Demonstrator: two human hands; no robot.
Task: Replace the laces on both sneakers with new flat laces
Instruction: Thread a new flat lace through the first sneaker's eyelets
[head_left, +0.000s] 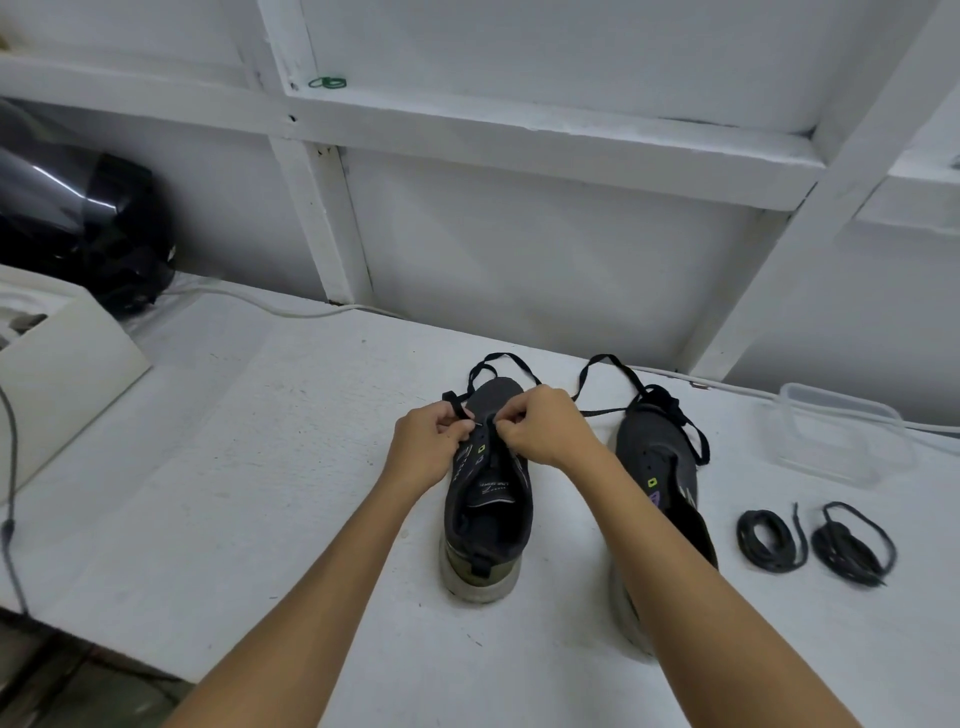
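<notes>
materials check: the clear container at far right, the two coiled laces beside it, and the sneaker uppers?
Clear container: looks like translucent plastic, glossy; the table shows through its walls.
Coiled laces: black woven cord, matte, probably textile; they look round and limp.
Left sneaker and right sneaker: dark knit or mesh fabric uppers, matte; soles look like pale foam or rubber, scuffed.

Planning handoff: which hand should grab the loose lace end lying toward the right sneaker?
Right. The right hand is nearer that lace end; the left hand pinches lace on the left sneaker's far side.
</notes>
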